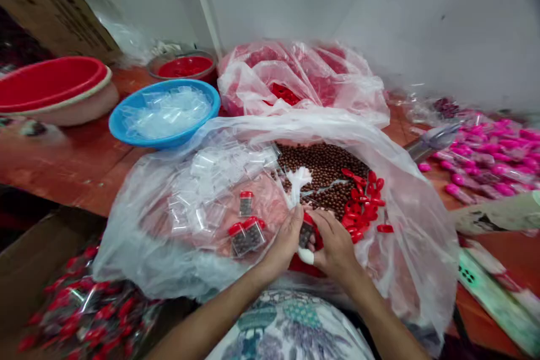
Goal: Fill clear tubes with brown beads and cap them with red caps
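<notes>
My left hand [290,233] and my right hand [335,242] are closed around one small clear jar [306,232] with a red lid and dark brown balls inside. White material [298,181] sticks up at my left fingertips, and a smooth white piece [306,256] shows by my right thumb; I cannot make out what either is. Beyond my hands lies a heap of brown beads [324,166]. Loose red lids [363,208] are piled right of it. On the left are filled, red-lidded jars [247,236] and a heap of clear empty jars [215,171].
A clear plastic sheet [139,219] lies under the heaps. Behind stand a blue basin [169,138] of clear pieces, a red basin [50,87] and a plastic bag [304,67] of red pieces. Pink-capped items [493,152] lie right; red-capped packs [93,304] sit low left.
</notes>
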`<control>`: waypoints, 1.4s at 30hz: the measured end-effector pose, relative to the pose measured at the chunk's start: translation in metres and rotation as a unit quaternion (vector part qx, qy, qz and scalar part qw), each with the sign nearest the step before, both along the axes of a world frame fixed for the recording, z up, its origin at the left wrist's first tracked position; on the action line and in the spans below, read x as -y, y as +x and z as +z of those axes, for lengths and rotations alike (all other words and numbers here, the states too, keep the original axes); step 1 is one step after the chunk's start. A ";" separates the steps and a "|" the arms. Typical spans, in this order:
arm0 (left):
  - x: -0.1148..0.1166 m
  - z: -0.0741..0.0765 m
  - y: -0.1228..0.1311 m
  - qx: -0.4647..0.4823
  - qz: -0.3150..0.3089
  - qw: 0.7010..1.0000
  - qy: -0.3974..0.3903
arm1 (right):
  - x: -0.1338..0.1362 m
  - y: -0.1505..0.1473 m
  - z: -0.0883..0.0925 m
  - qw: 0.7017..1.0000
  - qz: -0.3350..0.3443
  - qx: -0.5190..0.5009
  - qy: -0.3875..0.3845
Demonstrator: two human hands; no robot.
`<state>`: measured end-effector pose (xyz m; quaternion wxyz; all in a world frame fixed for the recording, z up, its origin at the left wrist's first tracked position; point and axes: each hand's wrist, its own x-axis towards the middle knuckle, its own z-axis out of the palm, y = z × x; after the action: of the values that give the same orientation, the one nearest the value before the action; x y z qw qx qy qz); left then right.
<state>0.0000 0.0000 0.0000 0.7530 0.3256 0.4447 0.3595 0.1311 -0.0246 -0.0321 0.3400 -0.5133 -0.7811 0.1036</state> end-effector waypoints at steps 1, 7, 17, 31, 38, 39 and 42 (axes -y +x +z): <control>0.000 0.000 0.001 -0.010 0.004 1.000 0.005 | 0.000 0.000 0.000 1.000 -0.002 0.005 -0.002; -0.004 -0.004 0.002 -0.016 0.028 0.999 0.007 | 0.000 0.002 0.013 0.990 0.022 -0.066 -0.121; -0.007 -0.006 -0.006 -0.002 -0.019 1.000 0.015 | 0.008 0.011 0.006 0.918 -0.133 -0.288 -0.237; -0.005 -0.004 -0.006 -0.023 -0.023 0.999 -0.002 | 0.003 -0.006 0.014 0.996 0.001 0.087 0.027; -0.002 -0.010 -0.024 0.010 0.020 0.999 -0.035 | -0.006 -0.022 0.015 0.995 0.055 0.081 0.032; -0.003 -0.009 -0.028 0.018 0.037 0.998 -0.052 | -0.009 -0.025 0.016 0.995 0.062 0.078 0.016; -0.008 -0.002 -0.038 0.050 0.080 0.991 -0.092 | -0.016 -0.034 0.019 0.996 0.069 0.054 -0.028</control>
<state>-0.0380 0.0081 -0.0019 0.7702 0.1999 0.4618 0.3919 0.0967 -0.0085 -0.0127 0.2751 -0.4728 -0.8284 0.1210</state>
